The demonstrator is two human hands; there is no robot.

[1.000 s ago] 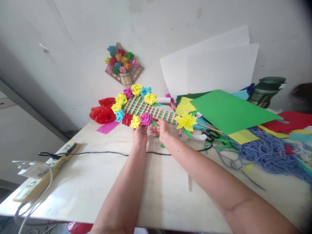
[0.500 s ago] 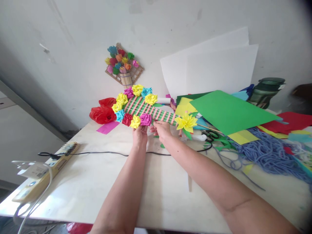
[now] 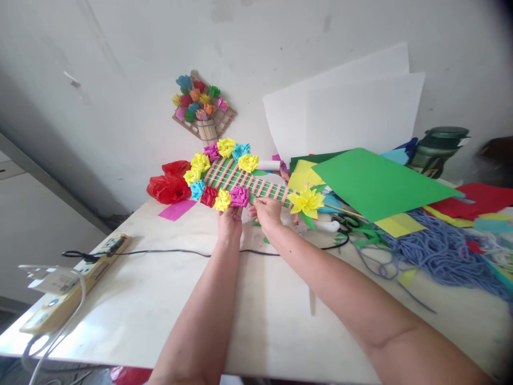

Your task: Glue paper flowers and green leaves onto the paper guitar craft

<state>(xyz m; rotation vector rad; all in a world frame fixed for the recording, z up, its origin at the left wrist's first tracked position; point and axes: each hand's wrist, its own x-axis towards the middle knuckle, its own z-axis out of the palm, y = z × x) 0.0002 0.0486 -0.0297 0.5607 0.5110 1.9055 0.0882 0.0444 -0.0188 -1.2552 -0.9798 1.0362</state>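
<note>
A green paper guitar (image 3: pixel 256 186) with pink strips and pale strings is held tilted above the table. Yellow, blue, red and magenta paper flowers rim its body, and a yellow flower (image 3: pixel 306 201) with green leaves sits at the neck's end. From below, my left hand (image 3: pixel 230 224) grips the body's lower edge, its fingers partly hidden behind the flowers. My right hand (image 3: pixel 266 213) pinches the lower edge where neck meets body, beside the magenta flower (image 3: pixel 239 196).
A power strip (image 3: pixel 76 286) lies at left, its black cord (image 3: pixel 168 251) crossing the table. At right are green sheets (image 3: pixel 380 184), blue yarn (image 3: pixel 436 256), scissors (image 3: pixel 347 222) and a dark green bottle (image 3: pixel 438 152). Behind are a red plastic bag (image 3: pixel 168 184) and a flower wall piece (image 3: pixel 206 128).
Almost nothing differs. The fingers of my right hand have shifted very slightly along the guitar's lower edge; the guitar and my left hand stay in place.
</note>
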